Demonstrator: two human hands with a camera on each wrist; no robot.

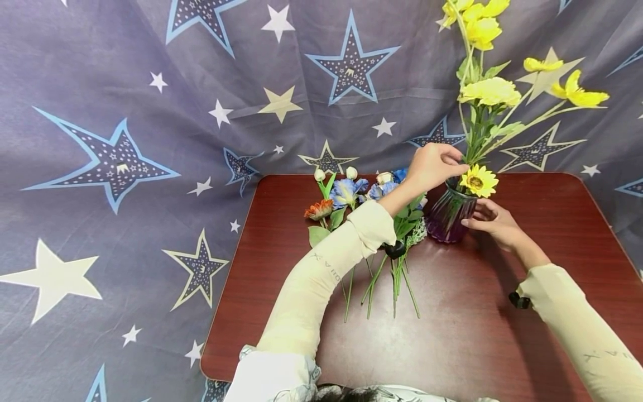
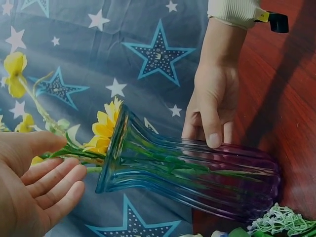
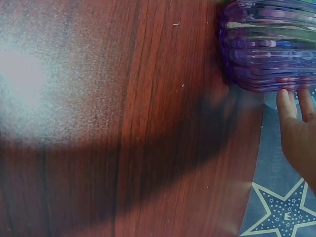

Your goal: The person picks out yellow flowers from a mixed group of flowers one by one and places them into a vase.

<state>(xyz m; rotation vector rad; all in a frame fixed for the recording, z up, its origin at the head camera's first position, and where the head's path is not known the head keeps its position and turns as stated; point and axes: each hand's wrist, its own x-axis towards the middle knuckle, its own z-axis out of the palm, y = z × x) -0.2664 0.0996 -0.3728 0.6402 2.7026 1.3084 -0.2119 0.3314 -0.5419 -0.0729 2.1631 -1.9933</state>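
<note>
A ribbed glass vase [image 1: 453, 216], blue-green at the rim and purple at the base, stands upright on the table. Tall yellow flowers [image 1: 489, 92] rise from it, and a small sunflower [image 1: 479, 181] sits low at its rim. Beside the stems just above the vase mouth is my left hand [image 1: 429, 166]; in the left wrist view its fingers [image 2: 59, 195] are loosely spread with nothing visibly pinched. My right hand [image 1: 498, 226] touches the lower right side of the vase with its fingertips, thumb and fingers fairly straight in the right wrist view.
Left of the vase lie loose flowers: blue blooms [image 1: 344, 192], an orange flower [image 1: 319, 210], white buds and a white lacy sprig [image 1: 417, 233], with green stems [image 1: 370, 293] pointing toward me. A star-patterned curtain [image 1: 135, 234] hangs behind the brown table [image 1: 427, 346].
</note>
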